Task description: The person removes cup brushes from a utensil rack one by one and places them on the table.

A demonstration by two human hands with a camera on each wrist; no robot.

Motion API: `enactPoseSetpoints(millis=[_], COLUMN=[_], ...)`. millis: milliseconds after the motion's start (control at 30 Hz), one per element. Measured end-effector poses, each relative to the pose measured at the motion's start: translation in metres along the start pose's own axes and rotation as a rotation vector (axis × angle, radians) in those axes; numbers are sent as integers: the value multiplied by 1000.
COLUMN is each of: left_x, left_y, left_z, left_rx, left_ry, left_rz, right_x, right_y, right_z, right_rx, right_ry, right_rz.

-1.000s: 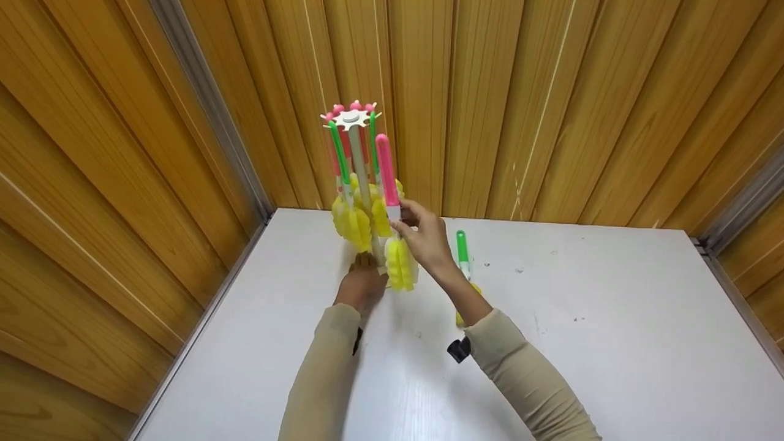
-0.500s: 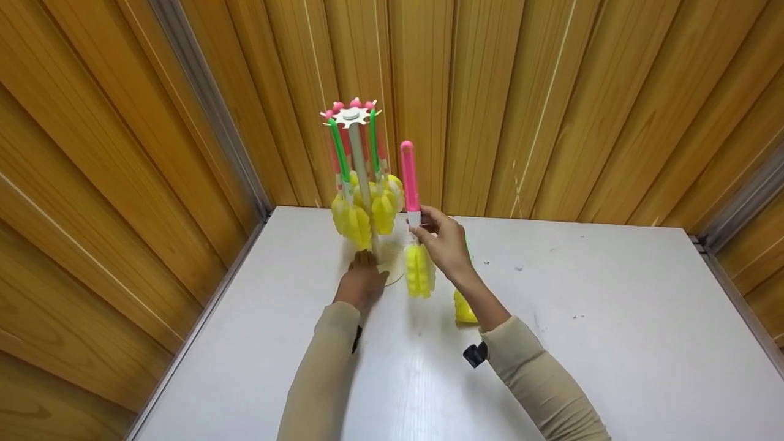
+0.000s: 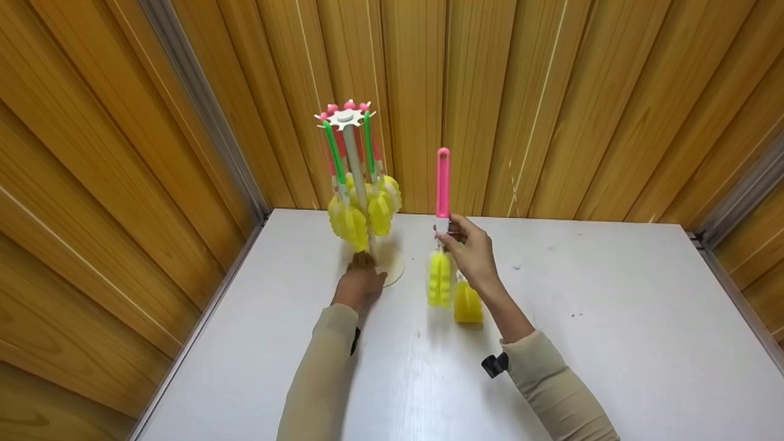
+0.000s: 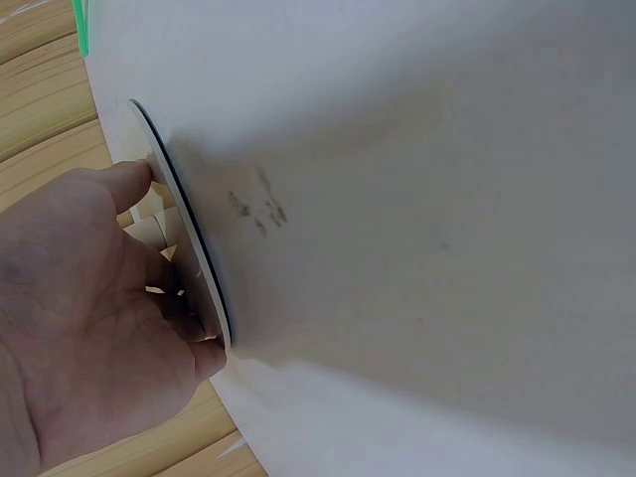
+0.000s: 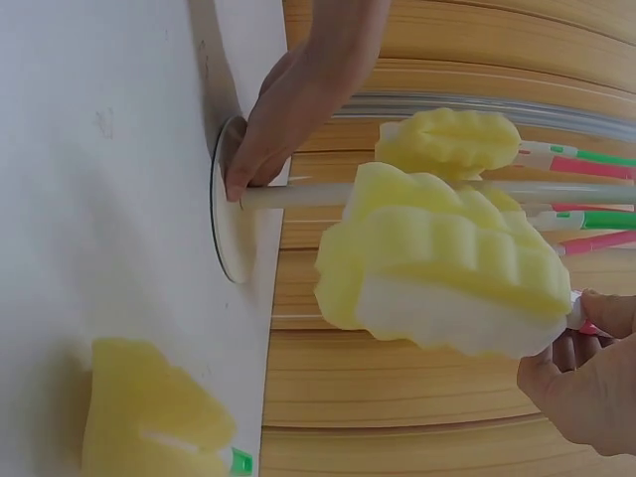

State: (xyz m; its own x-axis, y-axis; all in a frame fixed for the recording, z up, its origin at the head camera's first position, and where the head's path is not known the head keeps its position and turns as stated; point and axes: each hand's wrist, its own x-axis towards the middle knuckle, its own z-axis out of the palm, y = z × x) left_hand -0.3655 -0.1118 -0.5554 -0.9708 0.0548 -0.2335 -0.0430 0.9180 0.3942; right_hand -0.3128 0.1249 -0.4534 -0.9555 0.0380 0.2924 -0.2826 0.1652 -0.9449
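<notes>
The left arm (image 3: 320,373) and right arm (image 3: 560,386) reach toward the far edge of the table (image 3: 625,318), the right slanting inward. The left hand (image 3: 360,282) sits low, thumb spread from its fingers (image 3: 361,260); the right hand (image 3: 474,252) is raised higher, thumb and fingers pinching.

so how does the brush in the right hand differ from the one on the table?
The held brush has a pink handle; the table brush has a green one.
The held brush is upright, sponge end down; the table brush lies flat on the table.
In the head view, the right hand partly hides the table brush's handle.
Both have yellow sponge heads.
</notes>
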Motion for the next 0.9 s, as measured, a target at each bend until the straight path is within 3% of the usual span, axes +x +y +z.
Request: enactPoseSetpoints(millis=[400, 500, 733, 900], left_x=[-3, -1, 3, 5], left_y=[0, 0, -1, -2], left_z=[0, -1, -3, -3], left_rx=[-12, -26, -22, -40], left_ry=[38, 18, -96, -87], left_rz=[4, -7, -22, -39], right_x=[4, 5, 6, 7], right_y=[14, 17, 23, 24], right_z=[-31, -38, -53, -60], right_rx=[11, 15, 37, 41], right_ry=[61, 76, 97, 112], right_rz=[98, 118, 138, 153])
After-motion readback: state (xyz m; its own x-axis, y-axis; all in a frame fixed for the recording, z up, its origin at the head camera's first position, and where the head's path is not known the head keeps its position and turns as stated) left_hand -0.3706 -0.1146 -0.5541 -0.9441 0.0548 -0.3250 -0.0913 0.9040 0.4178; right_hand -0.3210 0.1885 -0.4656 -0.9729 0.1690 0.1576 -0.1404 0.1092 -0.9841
